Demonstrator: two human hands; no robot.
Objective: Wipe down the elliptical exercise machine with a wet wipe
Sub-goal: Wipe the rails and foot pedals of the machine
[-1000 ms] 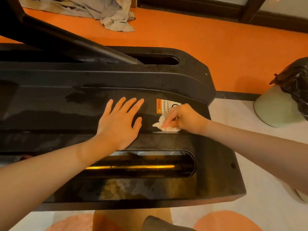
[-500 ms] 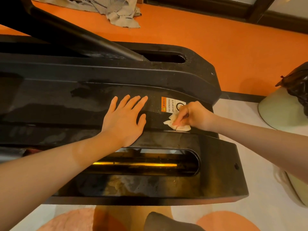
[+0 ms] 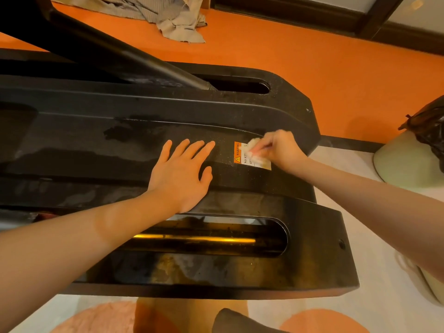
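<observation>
A person leans over the black base housing of an elliptical exercise machine (image 3: 168, 104), scrubbing near its right end. The right hand (image 3: 278, 150) pinches a crumpled wet wipe (image 3: 255, 152) in curled fingers and presses it onto the orange-and-white warning label (image 3: 238, 152) on the housing's middle ridge, apparently to work at grime on the sticker. The left hand (image 3: 180, 171) lies flat beside it, fingers straight and spread, holding nothing, seemingly bracing the body's weight during the reach. The hands are apart, with bare black plastic between them. Compared with a second ago, the wipe has travelled from the lower edge of the label up onto its face, covering most of the printed text, while the left palm has kept its place. A bin with a black liner (image 3: 427, 133) stands past the machine's right end.
</observation>
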